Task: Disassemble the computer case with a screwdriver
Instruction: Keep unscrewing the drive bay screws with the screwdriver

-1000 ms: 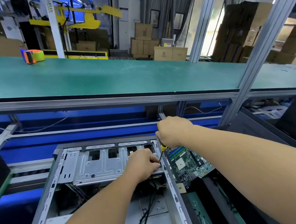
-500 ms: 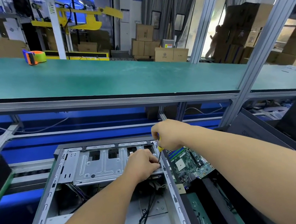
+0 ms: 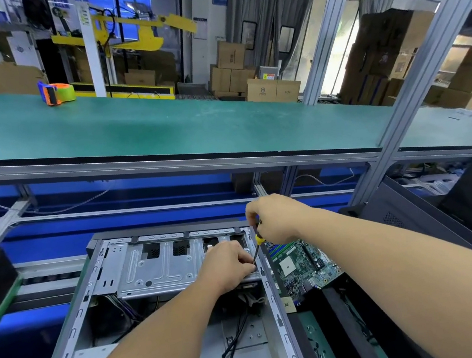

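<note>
Here the open computer case (image 3: 77, 329) lies on its side at the near edge of the work area, under the long green conveyor belt (image 3: 162, 128) that runs across the whole width. Its side panel is off, so the metal drive cage (image 3: 156, 267) at the far end of the case and some loose cables (image 3: 234, 338) on the case floor are visible.

The right hand (image 3: 276, 218) is curled round the handle of a screwdriver (image 3: 257, 246); only a yellow collar and the thin dark shaft show below the fist. The shaft slants down and to the left, and its tip meets the right end of the drive cage, just beside the right wall of the case.

The left hand (image 3: 228, 265) rests on the same right end of the cage with the fingers bent. The fingertips are pressed together beside the screwdriver tip, but I cannot tell if they pinch a screw or only steady the tip.

A green motherboard (image 3: 303, 263) lies just beside the right wall of the case, outside it. On the far left part of the conveyor belt stands an orange tape dispenser (image 3: 55, 94) with a green roll. Behind the belt there are stacked cardboard boxes (image 3: 232, 71).
</note>
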